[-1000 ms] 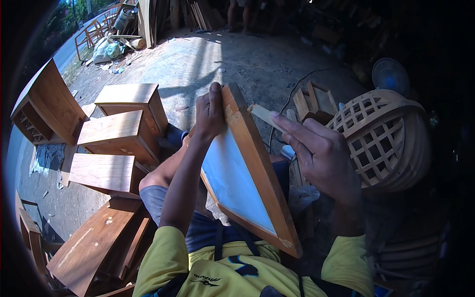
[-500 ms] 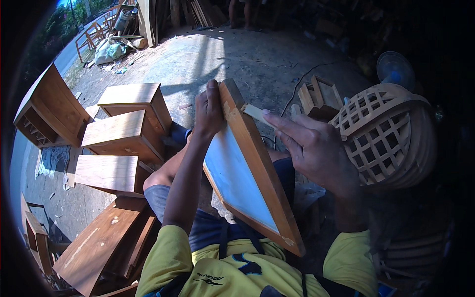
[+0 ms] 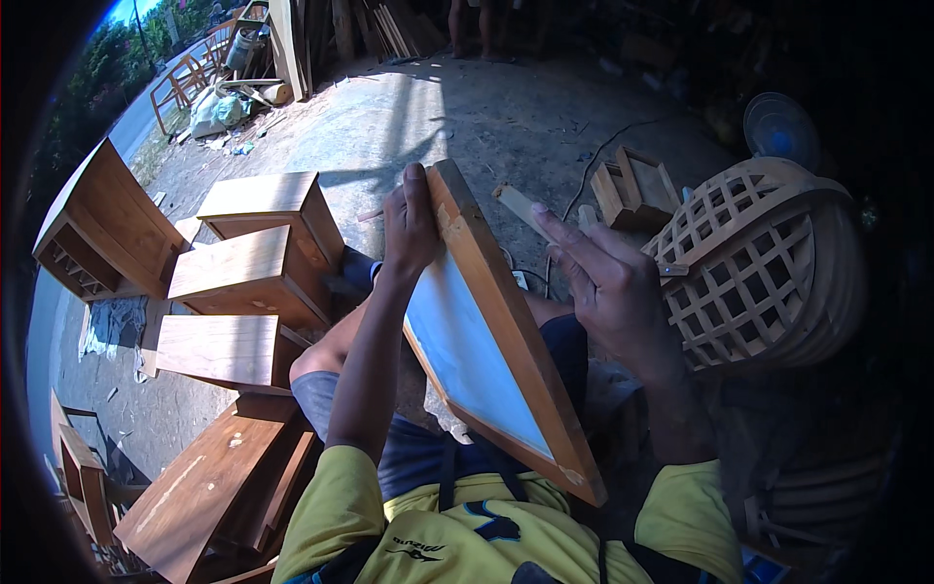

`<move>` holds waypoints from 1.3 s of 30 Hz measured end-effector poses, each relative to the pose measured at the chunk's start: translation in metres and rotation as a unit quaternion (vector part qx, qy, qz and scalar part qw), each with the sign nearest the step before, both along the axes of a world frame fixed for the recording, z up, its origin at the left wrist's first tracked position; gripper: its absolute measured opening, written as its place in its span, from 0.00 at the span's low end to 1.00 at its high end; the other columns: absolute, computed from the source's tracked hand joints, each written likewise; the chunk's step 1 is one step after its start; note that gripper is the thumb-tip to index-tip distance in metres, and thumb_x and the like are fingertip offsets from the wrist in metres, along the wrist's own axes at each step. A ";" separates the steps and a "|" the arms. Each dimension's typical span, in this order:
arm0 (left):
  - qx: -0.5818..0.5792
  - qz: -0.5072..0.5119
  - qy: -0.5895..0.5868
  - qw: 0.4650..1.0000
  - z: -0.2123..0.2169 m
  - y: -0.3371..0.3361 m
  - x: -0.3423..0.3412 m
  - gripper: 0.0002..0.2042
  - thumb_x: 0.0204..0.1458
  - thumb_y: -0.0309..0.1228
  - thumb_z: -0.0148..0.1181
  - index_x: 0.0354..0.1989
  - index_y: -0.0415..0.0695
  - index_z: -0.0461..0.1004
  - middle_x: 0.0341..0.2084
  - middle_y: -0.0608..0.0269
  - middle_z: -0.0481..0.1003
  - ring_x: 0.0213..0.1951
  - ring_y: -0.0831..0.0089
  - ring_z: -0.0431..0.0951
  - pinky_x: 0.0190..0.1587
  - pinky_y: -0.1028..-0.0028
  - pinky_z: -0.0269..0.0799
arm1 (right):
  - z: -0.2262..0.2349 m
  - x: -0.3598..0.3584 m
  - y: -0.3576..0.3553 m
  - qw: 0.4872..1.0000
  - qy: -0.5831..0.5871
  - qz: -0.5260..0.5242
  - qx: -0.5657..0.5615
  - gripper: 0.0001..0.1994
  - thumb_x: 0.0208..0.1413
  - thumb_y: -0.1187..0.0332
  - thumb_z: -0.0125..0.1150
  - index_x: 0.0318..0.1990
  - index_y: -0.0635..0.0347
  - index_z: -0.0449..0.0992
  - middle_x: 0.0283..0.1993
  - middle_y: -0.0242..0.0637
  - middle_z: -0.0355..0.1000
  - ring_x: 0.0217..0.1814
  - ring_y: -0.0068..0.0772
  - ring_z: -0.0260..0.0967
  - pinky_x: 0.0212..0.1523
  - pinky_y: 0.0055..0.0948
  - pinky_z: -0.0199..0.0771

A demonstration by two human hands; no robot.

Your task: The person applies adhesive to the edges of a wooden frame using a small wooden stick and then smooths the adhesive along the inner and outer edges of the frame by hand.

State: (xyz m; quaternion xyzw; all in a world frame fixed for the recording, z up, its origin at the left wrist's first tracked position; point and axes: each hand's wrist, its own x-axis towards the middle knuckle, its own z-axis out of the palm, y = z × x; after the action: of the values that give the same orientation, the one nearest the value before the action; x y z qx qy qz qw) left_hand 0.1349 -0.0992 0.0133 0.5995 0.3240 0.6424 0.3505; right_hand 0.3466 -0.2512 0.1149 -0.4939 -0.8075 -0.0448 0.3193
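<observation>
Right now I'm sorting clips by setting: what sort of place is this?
Probably an open-air furniture workshop: unfinished wooden cabinets on bare ground, stacked planks, and a lattice chair beside the person.

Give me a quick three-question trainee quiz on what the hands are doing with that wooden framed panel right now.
1. True or false: the left hand grips the top end of the wooden framed panel.
2. Which thing does the right hand hold? A) a hammer B) a small wooden strip C) a paintbrush
3. Fill in: to the person's right sits a rounded wooden ____ shade.

Key
1. True: its fingers wrap the upper end of the tilted panel.
2. B: the strip sticks out past the fingertips, close to the frame's edge.
3. Lattice: it is built of crossed wooden slats.
</observation>
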 end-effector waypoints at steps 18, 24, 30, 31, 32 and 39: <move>0.015 0.000 0.009 1.000 -0.014 0.013 -0.002 0.30 0.74 0.52 0.32 0.30 0.44 0.74 0.22 0.69 0.73 0.24 0.81 0.71 0.29 0.76 0.67 | 0.042 -0.007 -0.009 0.995 -0.081 0.029 -0.057 0.21 0.61 0.73 0.65 0.62 0.50 0.79 0.29 0.41 0.75 0.27 0.37 0.74 0.30 0.35 0.74; 0.006 -0.021 -0.004 1.000 -0.014 0.016 -0.004 0.30 0.74 0.53 0.32 0.31 0.43 0.75 0.23 0.67 0.75 0.26 0.80 0.74 0.30 0.76 0.68 | 0.035 -0.015 -0.001 0.996 -0.061 0.020 -0.057 0.21 0.61 0.73 0.65 0.62 0.49 0.79 0.30 0.41 0.76 0.28 0.36 0.75 0.32 0.36 0.75; 0.008 -0.010 0.012 1.000 0.000 0.006 -0.015 0.31 0.74 0.52 0.30 0.31 0.42 0.74 0.23 0.65 0.75 0.26 0.79 0.75 0.30 0.74 0.69 | 0.041 -0.016 0.005 0.995 -0.064 0.043 -0.059 0.20 0.62 0.70 0.64 0.62 0.48 0.79 0.30 0.42 0.75 0.28 0.40 0.75 0.31 0.39 0.75; 0.013 -0.010 0.024 1.000 0.001 0.004 -0.018 0.32 0.74 0.52 0.29 0.31 0.41 0.74 0.22 0.64 0.75 0.25 0.78 0.75 0.28 0.73 0.69 | 0.043 -0.019 0.007 0.996 -0.048 0.056 -0.046 0.19 0.62 0.66 0.64 0.62 0.48 0.79 0.29 0.43 0.74 0.27 0.43 0.75 0.29 0.41 0.75; 0.021 -0.002 0.017 1.000 -0.001 0.005 -0.013 0.33 0.74 0.52 0.28 0.30 0.40 0.75 0.21 0.63 0.76 0.24 0.77 0.76 0.27 0.73 0.69 | 0.046 -0.021 0.006 0.996 -0.050 0.070 -0.034 0.19 0.62 0.66 0.64 0.62 0.48 0.79 0.29 0.43 0.74 0.27 0.43 0.75 0.29 0.41 0.75; -0.007 0.051 0.056 0.997 -0.010 0.008 -0.017 0.36 0.72 0.52 0.32 0.22 0.34 0.72 0.16 0.41 0.70 0.22 0.48 0.73 0.30 0.55 0.66 | 0.068 -0.021 -0.011 0.982 -0.140 0.070 -0.108 0.18 0.62 0.72 0.62 0.59 0.52 0.80 0.30 0.48 0.73 0.27 0.43 0.75 0.31 0.39 0.74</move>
State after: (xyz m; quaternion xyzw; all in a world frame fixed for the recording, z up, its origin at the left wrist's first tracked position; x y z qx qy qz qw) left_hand 0.1176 -0.0909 0.0036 0.6150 0.3782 0.6221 0.3029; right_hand 0.3253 -0.2621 0.1827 -0.4563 -0.8770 -0.0038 0.1503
